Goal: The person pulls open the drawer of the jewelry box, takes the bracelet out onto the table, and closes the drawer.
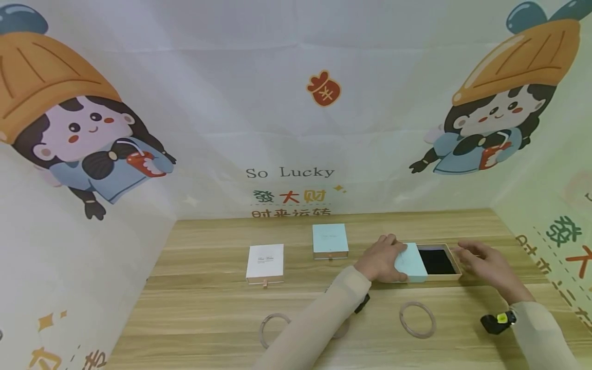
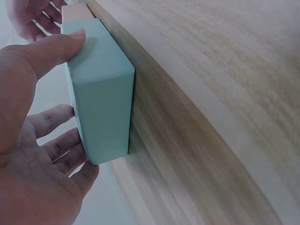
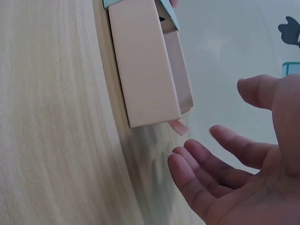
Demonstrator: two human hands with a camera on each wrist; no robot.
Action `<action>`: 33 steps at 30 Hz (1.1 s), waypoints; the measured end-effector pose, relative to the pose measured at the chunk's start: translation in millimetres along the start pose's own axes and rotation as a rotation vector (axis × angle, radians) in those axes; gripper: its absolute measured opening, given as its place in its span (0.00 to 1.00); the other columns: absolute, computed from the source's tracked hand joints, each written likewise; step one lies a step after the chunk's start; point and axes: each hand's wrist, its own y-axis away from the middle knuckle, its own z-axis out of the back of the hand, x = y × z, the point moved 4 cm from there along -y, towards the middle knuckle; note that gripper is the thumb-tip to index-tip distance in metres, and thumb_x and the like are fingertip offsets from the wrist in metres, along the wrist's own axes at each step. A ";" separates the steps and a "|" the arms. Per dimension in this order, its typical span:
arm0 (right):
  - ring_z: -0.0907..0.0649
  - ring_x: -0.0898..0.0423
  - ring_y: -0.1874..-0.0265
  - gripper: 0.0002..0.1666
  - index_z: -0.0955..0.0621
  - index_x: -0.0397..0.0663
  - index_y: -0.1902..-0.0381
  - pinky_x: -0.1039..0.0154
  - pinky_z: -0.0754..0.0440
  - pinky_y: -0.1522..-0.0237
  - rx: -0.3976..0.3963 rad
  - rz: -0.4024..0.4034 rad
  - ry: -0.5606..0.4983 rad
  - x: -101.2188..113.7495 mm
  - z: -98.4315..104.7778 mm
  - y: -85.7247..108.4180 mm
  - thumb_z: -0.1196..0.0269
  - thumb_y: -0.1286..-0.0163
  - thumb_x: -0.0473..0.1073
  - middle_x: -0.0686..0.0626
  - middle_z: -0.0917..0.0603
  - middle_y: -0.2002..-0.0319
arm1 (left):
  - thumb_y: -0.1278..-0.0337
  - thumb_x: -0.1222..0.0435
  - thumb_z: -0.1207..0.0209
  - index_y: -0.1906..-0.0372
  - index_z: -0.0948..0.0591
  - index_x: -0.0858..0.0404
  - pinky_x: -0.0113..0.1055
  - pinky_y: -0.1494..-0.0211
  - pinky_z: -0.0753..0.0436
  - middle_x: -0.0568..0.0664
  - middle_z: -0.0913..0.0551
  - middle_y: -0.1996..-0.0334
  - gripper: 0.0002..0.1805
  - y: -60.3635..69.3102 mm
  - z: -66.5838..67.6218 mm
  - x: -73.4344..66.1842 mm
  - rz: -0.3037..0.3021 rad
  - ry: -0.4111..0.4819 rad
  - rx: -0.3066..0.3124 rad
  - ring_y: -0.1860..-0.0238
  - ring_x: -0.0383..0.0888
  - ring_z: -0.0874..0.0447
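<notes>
A light blue drawer box lies on the wooden table at the right, its sleeve (image 1: 416, 264) drawn partway off a pale pink inner tray (image 3: 145, 65). Inside the tray I see a black lining (image 1: 437, 262). My left hand (image 1: 382, 260) grips the sleeve, with the thumb on one side and fingers against the opposite side. Just off the tray's right end, my right hand (image 1: 487, 264) has loosely bent fingers and holds nothing. A short pink ribbon tab (image 3: 178, 126) sticks out of that end, close to the right fingertips. Nearest the box in front lies a translucent bangle (image 1: 433, 321).
A white box (image 1: 265, 262) and another light blue box (image 1: 330, 239) stand to the left, both closed. A second bangle (image 1: 261, 331) lies front left; a third (image 1: 343, 330) is partly hidden by my left sleeve. Printed cloth (image 1: 208, 174) hangs behind the table (image 1: 194, 308).
</notes>
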 end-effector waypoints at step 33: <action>0.15 0.62 0.76 0.16 0.19 0.23 0.50 0.66 0.16 0.72 0.005 0.011 0.062 -15.3 -11.4 -16.5 0.45 0.23 0.35 0.40 0.10 0.66 | 0.45 0.42 0.29 0.24 0.30 0.49 0.21 0.40 0.28 0.40 0.28 0.36 0.44 5.4 5.9 -1.8 0.000 0.012 0.001 0.40 0.35 0.32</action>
